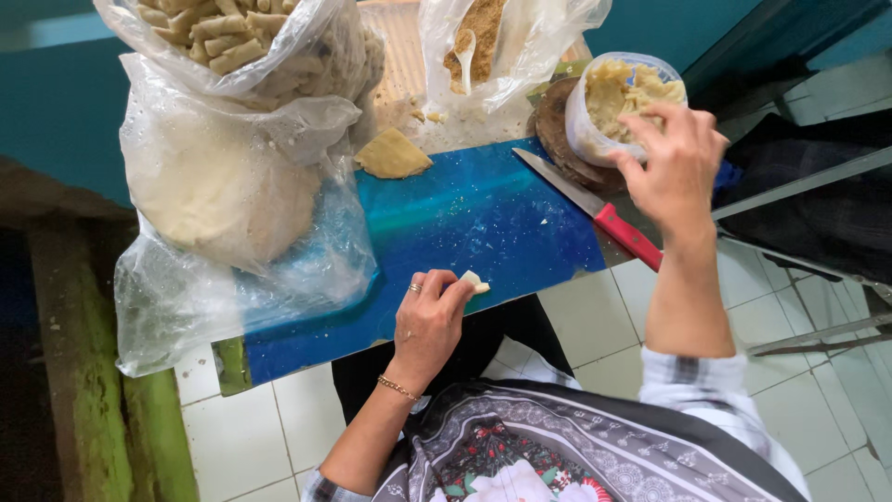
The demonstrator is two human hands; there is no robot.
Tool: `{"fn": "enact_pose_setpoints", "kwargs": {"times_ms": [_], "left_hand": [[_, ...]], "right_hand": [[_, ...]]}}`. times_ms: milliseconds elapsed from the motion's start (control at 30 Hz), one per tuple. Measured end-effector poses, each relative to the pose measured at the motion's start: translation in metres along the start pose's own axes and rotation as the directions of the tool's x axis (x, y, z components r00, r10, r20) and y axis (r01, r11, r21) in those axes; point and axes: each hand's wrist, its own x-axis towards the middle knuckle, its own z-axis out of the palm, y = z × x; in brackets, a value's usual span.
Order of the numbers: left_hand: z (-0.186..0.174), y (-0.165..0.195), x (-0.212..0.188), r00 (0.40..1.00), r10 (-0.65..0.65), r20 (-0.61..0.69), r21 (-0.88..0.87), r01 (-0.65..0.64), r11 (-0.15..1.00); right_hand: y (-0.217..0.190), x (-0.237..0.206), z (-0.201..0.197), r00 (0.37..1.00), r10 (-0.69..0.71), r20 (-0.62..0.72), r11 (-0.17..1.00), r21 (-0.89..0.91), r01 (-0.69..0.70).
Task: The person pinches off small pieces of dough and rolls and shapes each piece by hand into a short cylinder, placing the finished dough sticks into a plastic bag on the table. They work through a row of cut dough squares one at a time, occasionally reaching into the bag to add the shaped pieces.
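The person sits at the blue bench, filling small dough pieces, by the look of it. The left hand pinches a pale scrap of wrapper at the near edge. The right hand reaches into the plastic tub of yellowish paste, fingers curled on its rim and contents. A red-handled knife lies just beside the tub. Next, I judge, a pinch of paste has to come across to the wrapper.

White tiled floor under a blue-topped table, teal wall behind, daylight overall
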Motion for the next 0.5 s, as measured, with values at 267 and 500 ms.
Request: {"fn": "enact_pose_setpoints", "kwargs": {"times_ms": [267, 500], "left_hand": [[-0.005, -0.006, -0.009, 0.997, 0.070, 0.018, -0.016, -0.069, 0.997], [0.000, -0.013, -0.004, 0.997, 0.052, 0.058, 0.034, -0.054, 0.998]], "right_hand": [[0.004, 0.023, 0.018, 0.992, -0.043, 0.118, 0.999, 0.022, 0.040], [-0.088, -0.023, 0.006, 0.956, -0.251, 0.149, 0.798, 0.590, 0.118]]}}
